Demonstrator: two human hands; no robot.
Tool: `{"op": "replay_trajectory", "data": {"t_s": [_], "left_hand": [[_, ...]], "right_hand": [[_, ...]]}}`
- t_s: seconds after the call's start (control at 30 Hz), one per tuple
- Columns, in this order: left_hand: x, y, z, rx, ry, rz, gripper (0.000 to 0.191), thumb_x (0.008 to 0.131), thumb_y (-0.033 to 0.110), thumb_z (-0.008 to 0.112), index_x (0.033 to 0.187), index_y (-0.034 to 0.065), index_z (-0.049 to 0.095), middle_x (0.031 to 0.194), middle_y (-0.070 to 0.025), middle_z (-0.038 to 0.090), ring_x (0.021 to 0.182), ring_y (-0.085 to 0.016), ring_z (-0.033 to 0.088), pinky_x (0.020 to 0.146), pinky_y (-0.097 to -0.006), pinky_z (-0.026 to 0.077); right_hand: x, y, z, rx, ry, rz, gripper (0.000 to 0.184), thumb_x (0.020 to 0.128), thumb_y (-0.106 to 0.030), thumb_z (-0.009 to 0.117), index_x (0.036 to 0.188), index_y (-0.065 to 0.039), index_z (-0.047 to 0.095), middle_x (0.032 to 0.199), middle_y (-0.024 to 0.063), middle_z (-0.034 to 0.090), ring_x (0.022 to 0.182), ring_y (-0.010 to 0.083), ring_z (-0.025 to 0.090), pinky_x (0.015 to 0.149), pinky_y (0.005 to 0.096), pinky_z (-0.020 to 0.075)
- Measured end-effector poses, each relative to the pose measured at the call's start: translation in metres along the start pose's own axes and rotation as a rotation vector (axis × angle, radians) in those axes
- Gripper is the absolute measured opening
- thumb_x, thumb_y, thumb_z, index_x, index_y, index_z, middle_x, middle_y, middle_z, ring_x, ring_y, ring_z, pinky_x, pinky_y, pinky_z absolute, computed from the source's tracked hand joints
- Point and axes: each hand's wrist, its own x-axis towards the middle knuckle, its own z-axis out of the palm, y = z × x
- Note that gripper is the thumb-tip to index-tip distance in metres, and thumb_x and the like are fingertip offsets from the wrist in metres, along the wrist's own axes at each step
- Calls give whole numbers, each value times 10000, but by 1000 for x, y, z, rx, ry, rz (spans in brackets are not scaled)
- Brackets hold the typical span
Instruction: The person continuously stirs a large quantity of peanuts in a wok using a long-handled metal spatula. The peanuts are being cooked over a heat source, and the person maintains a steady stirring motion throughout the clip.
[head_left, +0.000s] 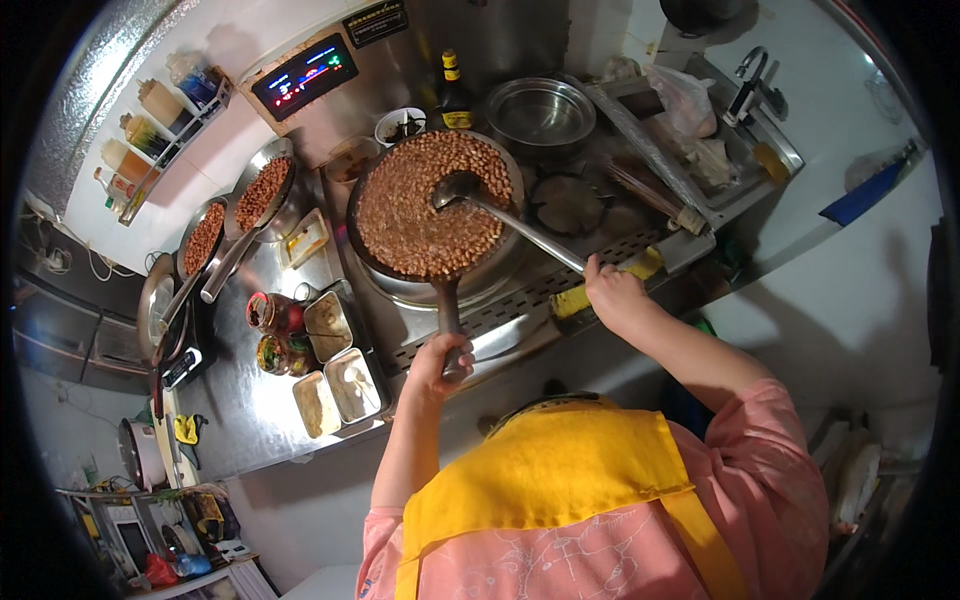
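My left hand (437, 366) grips the handle of a wok (358, 246) on the stove. Peanuts (420, 172) in bubbling liquid fill the wok nearly to its rim. A metal ladle (525, 226) slants down to the left, its bowl resting among the peanuts. My right hand (616, 294) is closed around the far end of the ladle's handle, above the stove's front edge. Left of the wok, two strainers hold reddish-brown nuts, one strainer (259, 191) over a steel bowl and the other strainer (201, 240) farther left.
Seasoning tins (352, 384) and jars (276, 313) stand on the steel counter at the left. Behind the wok are a small bowl (400, 126) and a dark bottle (455, 97). A steel pot (541, 112) sits behind a second burner (568, 204). The sink (739, 187) is at the right.
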Motion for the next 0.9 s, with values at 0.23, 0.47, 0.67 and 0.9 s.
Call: {"op": "replay_trajectory", "data": {"t_s": [0.23, 0.47, 0.67, 0.9], "left_hand": [[-1, 1, 3, 7, -6, -5, 164, 813, 57, 587, 941, 58, 483, 720, -63, 512, 537, -162, 499, 476, -314, 425], [-3, 2, 5, 22, -14, -5, 176, 812, 51, 587, 955, 51, 485, 732, -68, 522, 533, -156, 495, 481, -322, 434], [-5, 1, 5, 17, -26, 17, 184, 826, 61, 572, 991, 34, 495, 736, -69, 523, 552, -159, 506, 498, -320, 444], [-3, 1, 4, 36, 12, 16, 170, 833, 68, 559, 985, 19, 500, 731, -60, 507, 566, -160, 510, 506, -322, 451]], "right_hand": [[30, 3, 16, 60, 61, 2, 511, 782, -90, 601, 1237, 121, 503, 809, 176, 673, 682, 241, 700, 558, 326, 568], [56, 1, 11, 402, 29, -1, 295, 857, -101, 545, 1084, 88, 543, 800, 238, 666, 717, 338, 687, 611, 400, 557], [70, -14, -19, 993, -288, 109, 217, 837, -98, 595, 953, 86, 590, 762, 225, 668, 647, 283, 695, 565, 397, 547], [75, -24, -52, 1788, -721, 338, 179, 875, -142, 643, 835, 8, 553, 677, 56, 544, 500, 119, 542, 434, 324, 484]]}}
